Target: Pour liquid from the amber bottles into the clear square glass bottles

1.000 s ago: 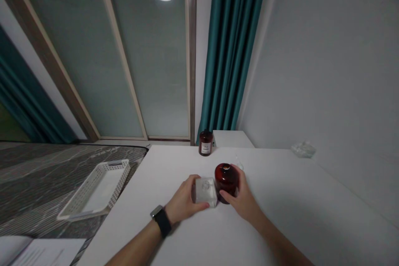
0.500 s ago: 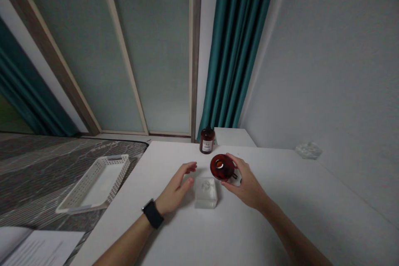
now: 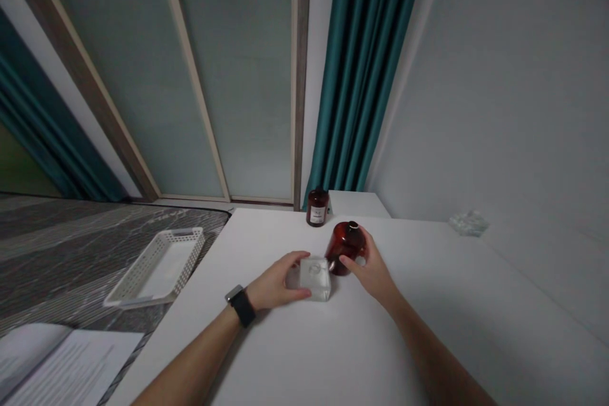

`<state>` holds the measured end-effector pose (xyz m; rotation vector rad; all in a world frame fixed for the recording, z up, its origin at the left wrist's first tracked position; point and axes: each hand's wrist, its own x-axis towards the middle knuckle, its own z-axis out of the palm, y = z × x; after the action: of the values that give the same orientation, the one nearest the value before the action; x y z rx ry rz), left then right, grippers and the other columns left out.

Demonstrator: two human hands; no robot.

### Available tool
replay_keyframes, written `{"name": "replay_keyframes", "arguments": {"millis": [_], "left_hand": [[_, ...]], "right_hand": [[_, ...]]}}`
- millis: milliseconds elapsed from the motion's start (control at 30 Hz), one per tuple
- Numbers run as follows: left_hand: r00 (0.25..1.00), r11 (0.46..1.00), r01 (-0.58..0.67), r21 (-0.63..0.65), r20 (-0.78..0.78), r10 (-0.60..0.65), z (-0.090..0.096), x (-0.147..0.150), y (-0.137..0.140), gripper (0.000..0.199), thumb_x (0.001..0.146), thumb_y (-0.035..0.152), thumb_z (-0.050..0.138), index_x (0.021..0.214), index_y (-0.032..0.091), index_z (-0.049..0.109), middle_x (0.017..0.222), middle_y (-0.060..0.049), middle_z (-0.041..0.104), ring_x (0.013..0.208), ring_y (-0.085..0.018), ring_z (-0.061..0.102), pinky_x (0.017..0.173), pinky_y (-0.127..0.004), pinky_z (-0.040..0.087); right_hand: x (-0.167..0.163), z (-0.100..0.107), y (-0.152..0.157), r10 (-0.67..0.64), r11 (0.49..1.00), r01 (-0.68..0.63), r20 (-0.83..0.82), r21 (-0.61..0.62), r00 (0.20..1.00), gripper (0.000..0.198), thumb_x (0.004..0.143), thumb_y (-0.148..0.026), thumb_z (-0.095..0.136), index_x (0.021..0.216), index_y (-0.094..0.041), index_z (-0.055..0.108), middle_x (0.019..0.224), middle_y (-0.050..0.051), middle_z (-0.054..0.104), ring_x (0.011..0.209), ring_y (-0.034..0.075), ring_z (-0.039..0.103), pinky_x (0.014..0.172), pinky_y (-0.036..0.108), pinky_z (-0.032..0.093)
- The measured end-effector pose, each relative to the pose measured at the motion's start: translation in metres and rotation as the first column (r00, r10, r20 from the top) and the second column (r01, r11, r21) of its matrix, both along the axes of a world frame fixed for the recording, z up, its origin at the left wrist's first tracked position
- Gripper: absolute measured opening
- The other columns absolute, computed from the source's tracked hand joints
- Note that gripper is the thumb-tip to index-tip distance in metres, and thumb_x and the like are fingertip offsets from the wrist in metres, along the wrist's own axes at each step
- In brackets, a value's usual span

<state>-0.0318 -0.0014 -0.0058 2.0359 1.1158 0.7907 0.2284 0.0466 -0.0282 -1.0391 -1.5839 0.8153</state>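
From the head camera, with the clear block (image 3: 316,273) as the middle of the dial and twelve pointing to the far edge of the white table (image 3: 333,355), I see two bare hands at work. The left hand (image 3: 278,281) comes in from about nine o'clock. Its fingers and thumb are parted around the block's left side, pinching it between the far edge and the near one. A watch (image 3: 241,306) with a black strap sits on that wrist, between eight and nine.

The amber bottle (image 3: 343,246) is between one and two o'clock, tilted, its mouth leaning up and to the right. The right hand (image 3: 373,269), over at three, grips it, the thumb laid across the near side and the fingers curled behind, their tips mostly hidden. The bottle's lower edge is right beside the block's far right corner; I cannot tell whether they touch, nor whether the base rests on the table.

Up at twelve stands a second bottle (image 3: 317,208), dark brown and upright, with a white label facing us. A white box (image 3: 360,203) is at one, and crumpled clear plastic (image 3: 469,223) between two and three. A white basket (image 3: 169,264) lies at nine, off the table, and an open book (image 3: 78,358) between eight and nine.
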Motion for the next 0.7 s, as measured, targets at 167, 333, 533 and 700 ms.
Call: {"name": "replay_keyframes", "arguments": {"millis": [167, 333, 533, 700], "left_hand": [[1.0, 0.999, -0.003, -0.041, 0.017, 0.004, 0.003, 0.0, 0.0, 0.076, 0.069, 0.029, 0.081, 0.134, 0.016, 0.046, 0.134, -0.016, 0.058, 0.118, -0.03, 0.057, 0.104, -0.047, 0.044], [0.999, 0.999, -0.018, -0.034, 0.029, 0.019, 0.002, 0.001, 0.0, 0.071, 0.068, 0.03, 0.082, 0.13, 0.016, 0.049, 0.129, -0.014, 0.06, 0.114, -0.03, 0.059, 0.101, -0.046, 0.046], [0.999, 1.0, -0.021, -0.022, 0.025, 0.022, 0.001, 0.001, 0.0, 0.07, 0.069, 0.028, 0.081, 0.13, 0.019, 0.049, 0.128, -0.012, 0.061, 0.113, -0.029, 0.059, 0.102, -0.046, 0.046], [0.999, 1.0, -0.011, -0.024, 0.044, 0.012, 0.0, 0.001, -0.001, 0.069, 0.07, 0.029, 0.081, 0.13, 0.018, 0.049, 0.129, -0.013, 0.06, 0.115, -0.03, 0.059, 0.102, -0.045, 0.046]], "right_hand": [[-0.004, -0.005, 0.0, 0.009, 1.0, -0.008, 0.055, -0.021, 0.998, 0.079, 0.076, -0.03, 0.072, 0.146, -0.025, 0.035, 0.148, 0.012, 0.046, 0.133, 0.031, 0.048, 0.109, 0.052, 0.042], [-0.015, -0.006, 0.009, 0.031, 0.999, -0.032, 0.101, 0.009, 0.994, 0.082, 0.078, -0.031, 0.071, 0.149, -0.025, 0.032, 0.151, 0.012, 0.044, 0.135, 0.031, 0.045, 0.108, 0.053, 0.041], [-0.019, -0.005, 0.025, 0.076, 0.997, -0.078, 0.089, 0.02, 0.993, 0.078, 0.079, -0.029, 0.069, 0.148, -0.025, 0.033, 0.149, 0.012, 0.047, 0.132, 0.029, 0.049, 0.104, 0.049, 0.045], [-0.027, 0.0, 0.041, 0.114, 0.993, -0.114, 0.072, 0.004, 0.991, 0.076, 0.078, -0.027, 0.069, 0.146, -0.024, 0.035, 0.145, 0.013, 0.05, 0.128, 0.028, 0.053, 0.102, 0.047, 0.047]]}}
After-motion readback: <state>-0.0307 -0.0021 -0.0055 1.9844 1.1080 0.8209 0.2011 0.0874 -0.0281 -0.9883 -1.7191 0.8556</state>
